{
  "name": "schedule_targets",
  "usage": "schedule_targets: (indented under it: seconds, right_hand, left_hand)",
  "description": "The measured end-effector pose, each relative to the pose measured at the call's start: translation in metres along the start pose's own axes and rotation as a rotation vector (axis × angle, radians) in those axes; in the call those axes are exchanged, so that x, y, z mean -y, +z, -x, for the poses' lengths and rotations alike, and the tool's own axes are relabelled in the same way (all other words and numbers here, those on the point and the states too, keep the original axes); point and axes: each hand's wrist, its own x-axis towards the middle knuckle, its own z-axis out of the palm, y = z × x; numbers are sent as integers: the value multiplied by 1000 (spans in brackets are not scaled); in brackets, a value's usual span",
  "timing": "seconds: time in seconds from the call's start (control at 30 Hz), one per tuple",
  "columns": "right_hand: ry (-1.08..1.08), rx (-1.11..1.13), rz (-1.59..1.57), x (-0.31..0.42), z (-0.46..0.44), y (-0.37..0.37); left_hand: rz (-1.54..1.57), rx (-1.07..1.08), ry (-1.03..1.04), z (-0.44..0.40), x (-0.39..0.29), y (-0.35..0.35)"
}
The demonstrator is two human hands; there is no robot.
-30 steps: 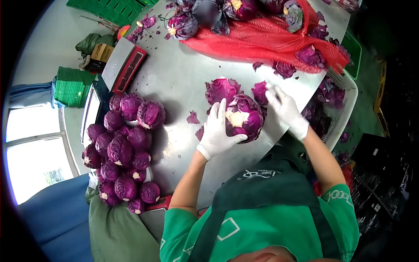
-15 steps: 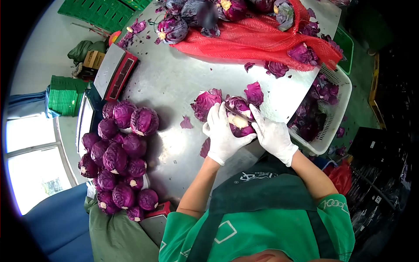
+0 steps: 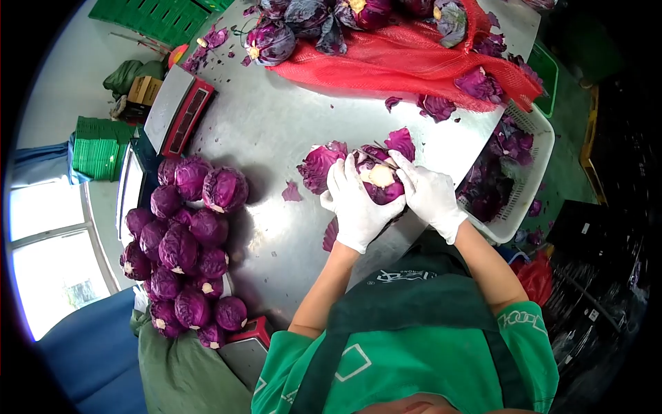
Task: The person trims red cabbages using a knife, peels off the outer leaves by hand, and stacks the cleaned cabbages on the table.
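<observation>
White gloves cover both of my hands. My left hand is closed around the near left side of a red cabbage, its pale cut stem end facing up. My right hand grips a knife, whose thin dark blade lies across the far side of the stem end; its handle is hidden in the glove. Loose purple leaves lie beside the cabbage, one leaf to the left and another leaf just beyond it.
A pile of trimmed red cabbages sits at the left near a red-framed scale. Untrimmed cabbages and a red mesh bag lie across the far side. A white basket with leaf scraps stands at the right of the metal table.
The knife blade has shifted from across the middle of the stem end to its far edge. More of the pale cut surface shows. My left hand has moved slightly right and nearer.
</observation>
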Motion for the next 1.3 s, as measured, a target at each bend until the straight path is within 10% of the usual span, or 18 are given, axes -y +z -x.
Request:
schedule_targets:
  seconds: [0.5,0.53,0.67,1.13,1.3]
  right_hand:
    - [-111,-127,-205,-99,-105,61]
    - [327,202,-706,-72,-94,26]
    - [-47,-336,-312,-47,-51,36]
    - [1,52,-76,11,30,2]
    - [70,-221,-234,-11,12,21]
  left_hand:
    - [-22,217,123,15,23,-22]
    - [-13,270,158,18,34,-27]
    - [12,231,37,18,31,-31]
    - [11,40,-2,23,23,-6]
    - [35,6,-100,20,16,-3]
